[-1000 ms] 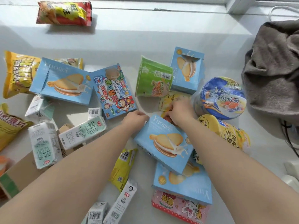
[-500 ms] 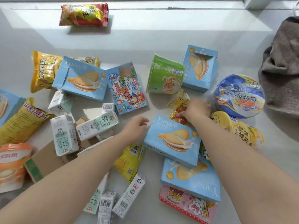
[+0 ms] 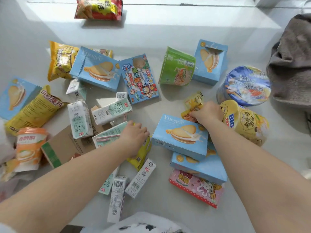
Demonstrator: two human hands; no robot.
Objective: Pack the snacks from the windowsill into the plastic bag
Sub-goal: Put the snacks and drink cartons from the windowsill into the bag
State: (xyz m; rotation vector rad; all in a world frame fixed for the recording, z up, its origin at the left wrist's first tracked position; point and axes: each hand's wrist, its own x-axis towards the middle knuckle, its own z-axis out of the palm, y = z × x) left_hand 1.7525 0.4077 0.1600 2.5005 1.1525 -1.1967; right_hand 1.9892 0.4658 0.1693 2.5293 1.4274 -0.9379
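Near edge: loose milk cartons (image 3: 117, 195) and a pink snack pack (image 3: 195, 187) lie on the windowsill (image 3: 168, 31).
Left hand (image 3: 134, 133): fingers curled down onto a yellow packet (image 3: 141, 155), apparently gripping it; the hold itself is hidden.
Right hand (image 3: 208, 113): fingers pinching a small orange sachet (image 3: 189, 113) just beyond a blue biscuit box (image 3: 181, 135).
Far side: noodle cups and a red bag (image 3: 99, 8) wait, well apart.
Step in hand: gathering the first items; the plastic bag cannot be made out.
Next: lifting both clear without dragging neighbours.
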